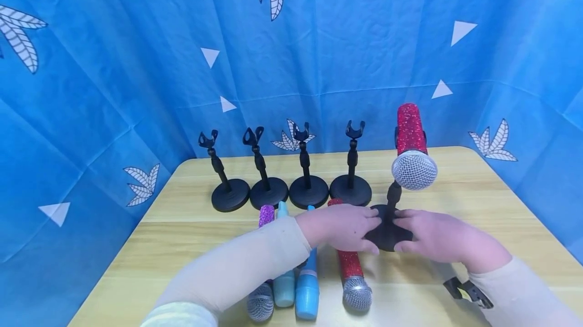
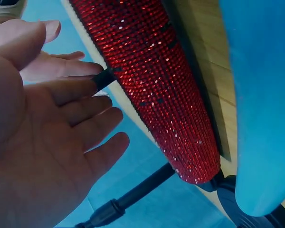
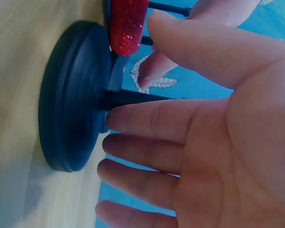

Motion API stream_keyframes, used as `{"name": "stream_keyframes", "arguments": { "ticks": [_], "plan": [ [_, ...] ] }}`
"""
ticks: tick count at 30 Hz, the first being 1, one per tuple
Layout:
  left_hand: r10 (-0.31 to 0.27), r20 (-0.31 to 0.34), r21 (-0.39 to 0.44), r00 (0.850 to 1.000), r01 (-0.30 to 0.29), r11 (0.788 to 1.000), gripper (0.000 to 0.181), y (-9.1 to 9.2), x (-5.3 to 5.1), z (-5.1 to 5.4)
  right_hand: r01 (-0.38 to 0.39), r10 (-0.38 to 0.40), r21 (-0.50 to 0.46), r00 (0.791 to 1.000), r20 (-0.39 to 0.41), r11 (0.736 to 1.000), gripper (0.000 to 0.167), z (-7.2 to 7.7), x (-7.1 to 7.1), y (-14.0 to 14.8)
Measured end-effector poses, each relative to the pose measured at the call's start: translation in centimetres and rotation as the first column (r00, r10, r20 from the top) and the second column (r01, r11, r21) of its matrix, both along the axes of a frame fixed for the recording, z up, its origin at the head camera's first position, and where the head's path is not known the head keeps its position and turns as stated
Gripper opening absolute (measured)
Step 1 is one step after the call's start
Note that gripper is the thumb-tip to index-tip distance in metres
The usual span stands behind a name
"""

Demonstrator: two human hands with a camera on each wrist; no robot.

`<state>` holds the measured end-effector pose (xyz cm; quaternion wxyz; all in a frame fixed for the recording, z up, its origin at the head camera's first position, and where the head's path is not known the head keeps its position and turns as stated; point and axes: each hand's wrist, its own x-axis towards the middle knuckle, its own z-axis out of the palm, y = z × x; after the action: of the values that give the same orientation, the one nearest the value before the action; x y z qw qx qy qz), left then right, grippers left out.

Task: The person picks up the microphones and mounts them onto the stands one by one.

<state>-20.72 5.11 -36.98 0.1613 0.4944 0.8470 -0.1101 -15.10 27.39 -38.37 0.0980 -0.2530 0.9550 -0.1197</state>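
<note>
A red glittery microphone (image 1: 410, 127) with a silver mesh head sits in the clip of a black desk stand, its head tilted down toward me. My left hand (image 1: 346, 227) is at the left side of the stand's round base (image 1: 387, 236), fingers extended. Opposite it, my right hand (image 1: 434, 236) is at the right side, its fingers straight in the right wrist view. Whether the fingertips touch the base I cannot tell. Beneath my left hand and forearm lie another red microphone (image 1: 350, 266), a blue one (image 1: 307, 294), a teal one (image 1: 284, 289) and a purple one (image 1: 260, 301), partly hidden.
Several black stands with unfilled clips stand in a row along the back of the wooden table, from the left one (image 1: 231, 195) to the one (image 1: 350, 190) beside the filled stand. A blue curtain (image 1: 364, 38) hangs behind and at both sides.
</note>
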Motion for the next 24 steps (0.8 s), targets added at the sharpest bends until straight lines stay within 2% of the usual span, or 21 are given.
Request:
{"name": "stream_keyframes", "arguments": {
  "ticks": [3, 8, 15, 20, 24],
  "plan": [
    [-0.017, 0.026, -0.075, 1.0, 0.018, 0.997, 0.078, 0.3, 0.0, -0.5, 0.0, 0.0, 0.028, 1.0, -0.007, 1.0, 0.064, -0.4, 0.2, -0.3],
    [0.015, 0.054, -0.148, 0.998, -0.007, 0.989, 0.078, 0.8, 0.1, -1.2, 0.023, -0.023, 0.064, 1.0, -0.006, 0.998, 0.069, -0.9, 0.5, -0.9],
    [0.034, 0.031, -0.218, 0.999, -0.026, 0.976, 0.08, 2.4, 0.1, -0.7, 0.056, -0.055, 0.084, 0.998, -0.015, 0.995, 0.07, -1.0, 0.6, -0.6],
    [0.051, 0.014, -0.238, 0.999, -0.046, 0.97, 0.081, 3.9, -0.9, -0.6, 0.079, -0.074, 0.072, 0.995, -0.068, 0.994, 0.071, -1.4, -0.2, 0.4],
    [0.094, 0.042, -0.237, 0.995, -0.082, 0.968, 0.078, 5.2, -2.2, -0.6, 0.127, -0.122, 0.065, 0.989, -0.083, 0.99, 0.068, -1.9, -1.2, 1.3]
  ]
}}
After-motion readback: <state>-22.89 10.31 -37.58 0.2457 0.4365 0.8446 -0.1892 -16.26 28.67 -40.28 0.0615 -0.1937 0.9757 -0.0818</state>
